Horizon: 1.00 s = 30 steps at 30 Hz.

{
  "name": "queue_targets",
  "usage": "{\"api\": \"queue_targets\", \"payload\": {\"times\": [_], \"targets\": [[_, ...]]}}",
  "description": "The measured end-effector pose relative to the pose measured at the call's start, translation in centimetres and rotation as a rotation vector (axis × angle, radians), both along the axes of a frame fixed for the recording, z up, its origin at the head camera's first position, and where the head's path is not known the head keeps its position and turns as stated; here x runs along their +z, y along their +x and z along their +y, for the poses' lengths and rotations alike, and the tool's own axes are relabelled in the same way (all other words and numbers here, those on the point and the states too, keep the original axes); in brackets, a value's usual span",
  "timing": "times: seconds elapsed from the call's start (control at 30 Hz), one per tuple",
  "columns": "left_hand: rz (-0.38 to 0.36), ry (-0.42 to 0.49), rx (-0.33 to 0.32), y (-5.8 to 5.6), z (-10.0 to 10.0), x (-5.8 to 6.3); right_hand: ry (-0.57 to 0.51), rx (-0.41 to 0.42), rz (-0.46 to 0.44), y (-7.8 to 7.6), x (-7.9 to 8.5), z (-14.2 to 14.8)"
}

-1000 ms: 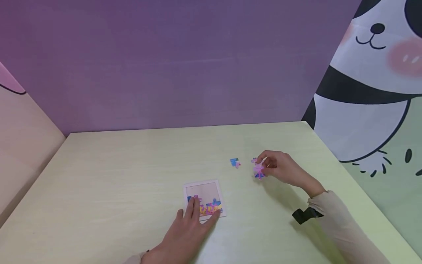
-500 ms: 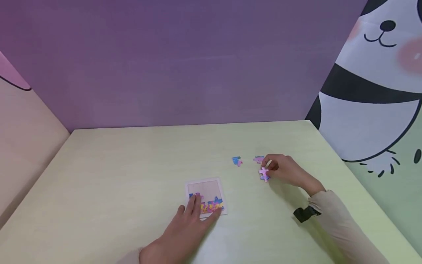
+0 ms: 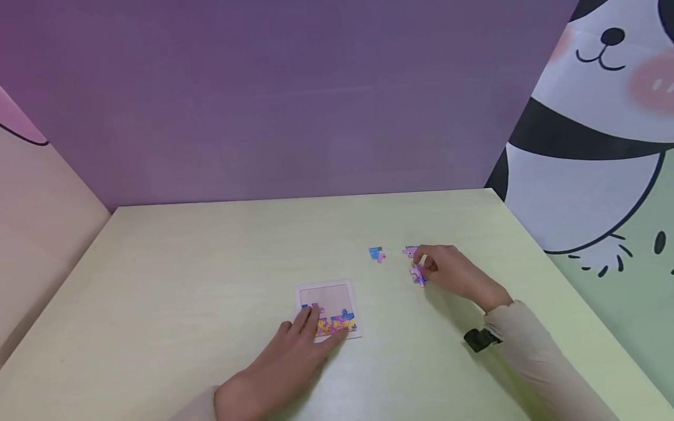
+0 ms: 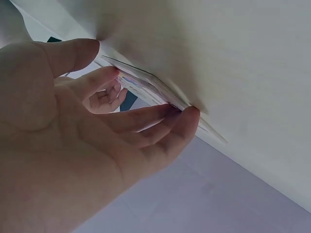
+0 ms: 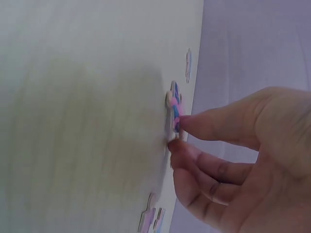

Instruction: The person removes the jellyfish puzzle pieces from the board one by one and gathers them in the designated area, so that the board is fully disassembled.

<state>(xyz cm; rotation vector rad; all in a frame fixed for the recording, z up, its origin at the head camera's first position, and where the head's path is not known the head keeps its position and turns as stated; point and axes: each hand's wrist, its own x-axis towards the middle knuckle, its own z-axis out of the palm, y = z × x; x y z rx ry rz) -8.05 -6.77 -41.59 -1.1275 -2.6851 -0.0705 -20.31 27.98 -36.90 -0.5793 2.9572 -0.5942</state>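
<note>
My left hand [image 3: 286,356] rests on a square puzzle board [image 3: 329,285], its fingers extended over the left side and the thumb along the near edge. The left wrist view has those fingertips touching the thin board [image 4: 155,82] from the side. Joined pink, yellow and blue pieces [image 3: 337,321] fill the board's near part. To the right, my right hand [image 3: 453,272] pinches a pink and blue jigsaw piece [image 3: 418,275] between thumb and finger. Seen from the right wrist, this piece [image 5: 175,104] stands tilted close to the table. A pink jigsaw piece [image 3: 409,251] lies just beyond, partly behind the fingers.
A loose blue and pink piece [image 3: 377,254] lies between the board and the right hand, further back. In the right wrist view, pieces [image 5: 146,219] lie low in the frame and another piece [image 5: 188,65] higher up. A purple wall [image 3: 295,117] rises behind the table [image 3: 184,280].
The piece in my right hand has turned and shifted slightly among the fingers, close to the same spot. My left hand stays on the board. The head view has shifted a little.
</note>
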Motion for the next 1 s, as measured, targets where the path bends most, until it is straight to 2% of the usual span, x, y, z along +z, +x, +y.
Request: {"api": "queue_targets", "payload": {"times": [0.13, 0.27, 0.43, 0.57, 0.67, 0.8, 1.0], "targets": [[-0.021, 0.022, -0.012, 0.3, -0.3, 0.4, 0.013, -0.005, 0.063, 0.4, 0.3, -0.7], [-0.042, 0.038, -0.004, 0.6, -0.4, 0.5, -0.028, 0.007, 0.097, 1.4, 0.9, -2.3], [-0.033, 0.023, 0.015, 1.0, -0.3, 0.6, -0.051, 0.11, 0.141, 2.7, 1.3, -5.3], [-0.034, 0.017, 0.025, 1.2, -0.2, 0.7, -0.061, 0.211, 0.143, 3.5, 1.4, -8.0], [-0.035, 0.0, 0.012, 1.6, -0.1, 0.6, -0.068, 0.272, 0.107, 4.0, 1.5, -10.1], [-0.019, -0.039, -0.016, 2.1, 0.1, 0.5, -0.084, 0.327, 0.016, 4.2, 1.2, -12.6], [0.04, -0.051, -0.042, 2.2, 0.4, 0.3, -0.14, 0.378, -0.189, 4.3, -0.2, -14.8]]}}
